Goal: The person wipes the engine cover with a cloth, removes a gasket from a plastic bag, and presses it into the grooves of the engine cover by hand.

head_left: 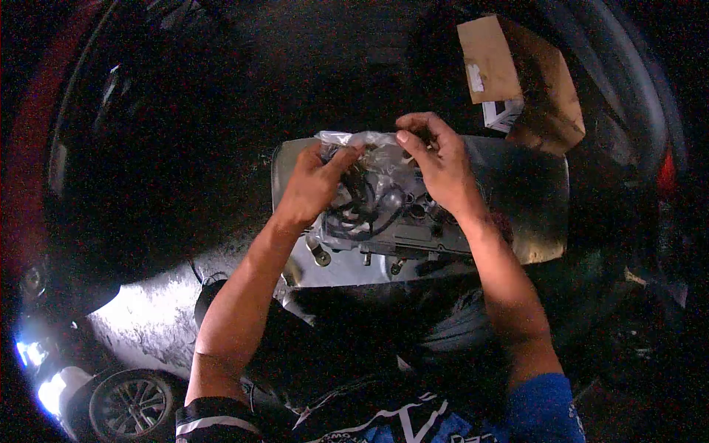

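Note:
A clear plastic bag (382,159) with dark, cable-like parts (362,214) showing in or behind it hangs between my hands. Its upper left edge is pinched in my left hand (317,181). My right hand (442,166) is at the bag's upper right corner, thumb and forefinger curled round its edge. Beneath them, a dark grey engine part (428,238) with round openings lies on a metal-coloured panel (528,221). Small metal pieces (319,255) lie on the panel's near side, below the engine part.
An open cardboard box (546,81) stands at the back right, beyond the panel's corner. At the lower left are a car wheel (131,404) and bright lights. Dark surroundings hide most other detail.

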Tool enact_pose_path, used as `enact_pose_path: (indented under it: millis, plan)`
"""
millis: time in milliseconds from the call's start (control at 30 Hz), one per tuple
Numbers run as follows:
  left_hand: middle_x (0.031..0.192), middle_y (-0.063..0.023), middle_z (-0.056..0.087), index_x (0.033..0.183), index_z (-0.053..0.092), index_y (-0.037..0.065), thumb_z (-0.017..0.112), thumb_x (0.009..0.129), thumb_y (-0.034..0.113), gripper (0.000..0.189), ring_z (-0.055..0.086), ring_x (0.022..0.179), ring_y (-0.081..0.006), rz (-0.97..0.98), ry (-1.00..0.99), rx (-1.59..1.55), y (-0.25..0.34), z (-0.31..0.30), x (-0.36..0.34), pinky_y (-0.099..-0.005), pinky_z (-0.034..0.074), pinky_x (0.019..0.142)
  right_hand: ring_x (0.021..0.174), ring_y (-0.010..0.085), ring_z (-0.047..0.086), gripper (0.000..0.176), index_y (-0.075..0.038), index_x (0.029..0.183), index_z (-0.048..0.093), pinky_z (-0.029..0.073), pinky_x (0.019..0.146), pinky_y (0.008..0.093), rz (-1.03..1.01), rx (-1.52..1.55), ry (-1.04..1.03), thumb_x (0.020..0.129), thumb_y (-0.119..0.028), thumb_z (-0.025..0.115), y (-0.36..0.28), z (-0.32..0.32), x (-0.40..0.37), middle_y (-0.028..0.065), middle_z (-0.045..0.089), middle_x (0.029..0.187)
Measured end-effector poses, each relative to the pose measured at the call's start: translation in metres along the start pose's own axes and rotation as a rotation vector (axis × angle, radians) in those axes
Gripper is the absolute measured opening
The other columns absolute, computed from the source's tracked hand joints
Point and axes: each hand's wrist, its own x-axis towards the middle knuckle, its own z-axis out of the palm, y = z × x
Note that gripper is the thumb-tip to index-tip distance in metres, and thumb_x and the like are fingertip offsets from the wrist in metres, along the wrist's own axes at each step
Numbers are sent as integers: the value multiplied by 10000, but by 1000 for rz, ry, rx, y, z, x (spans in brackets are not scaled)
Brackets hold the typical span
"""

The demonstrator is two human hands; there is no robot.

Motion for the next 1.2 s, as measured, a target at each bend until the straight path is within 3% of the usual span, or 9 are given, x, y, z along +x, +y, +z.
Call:
enact_pose_path:
  millis: [200,300,400,500,700,800,900,1000,1200]
  plan:
    - [877,-29,708,1054,716,-12,616,983,276,313,598,777,-98,148,47,-117,0,6,-1,-286,480,694,994,309,676,202,-25,1046,668,518,876,384,-200,-172,-40,896,-157,701,-22,4,-6,147,693,1027]
    - [881,-28,710,1038,724,-19,610,994,280,323,596,786,-90,26,28,-93,4,7,-5,-284,481,699,963,329,677,168,-26,1019,678,526,842,394,-204,-174,-26,914,-157,677,-10,7,-4,153,693,999]
    - [878,-21,709,1027,732,-19,617,991,292,334,589,783,-75,83,39,-80,4,8,-6,-279,476,686,928,336,680,149,-22,982,679,527,812,409,-145,-193,-15,933,-160,650,-8,6,-4,165,694,972]
    - [1015,-75,696,1170,691,40,601,992,344,363,633,950,-164,28,25,13,11,5,-8,-326,502,853,884,355,681,165,-18,961,671,526,781,419,-124,-209,-4,943,-179,641,-11,5,-2,176,692,941]
    - [971,-91,725,1078,726,25,606,983,359,368,643,863,-165,127,26,45,5,6,3,-330,503,831,781,381,677,267,-2,942,657,513,699,419,96,-164,-30,982,-263,613,-16,7,-1,192,681,826]
    - [914,-78,726,1011,735,13,598,988,366,379,631,811,-144,133,70,77,5,8,3,-319,503,784,758,375,677,321,-1,936,655,503,683,425,117,-125,-2,1001,-307,583,-10,9,1,195,677,794]
    - [753,5,657,946,736,-15,608,1004,359,400,525,673,-52,94,123,-25,5,12,6,-271,441,595,807,367,688,331,-8,978,653,516,719,422,137,-125,-83,1007,-326,568,-12,4,3,204,687,852]
    - [847,-31,696,928,732,38,579,1000,420,417,584,730,-94,-97,88,3,8,5,4,-275,474,663,872,362,695,284,-21,1032,648,531,767,421,-9,-10,-64,983,-297,608,-12,10,-2,205,686,899]
    - [830,-13,693,913,737,53,590,993,436,417,576,720,-93,-82,124,0,-5,6,7,-271,469,662,901,389,682,228,-45,1053,658,540,784,434,-286,-261,-43,916,-225,686,-11,16,-6,187,690,952]
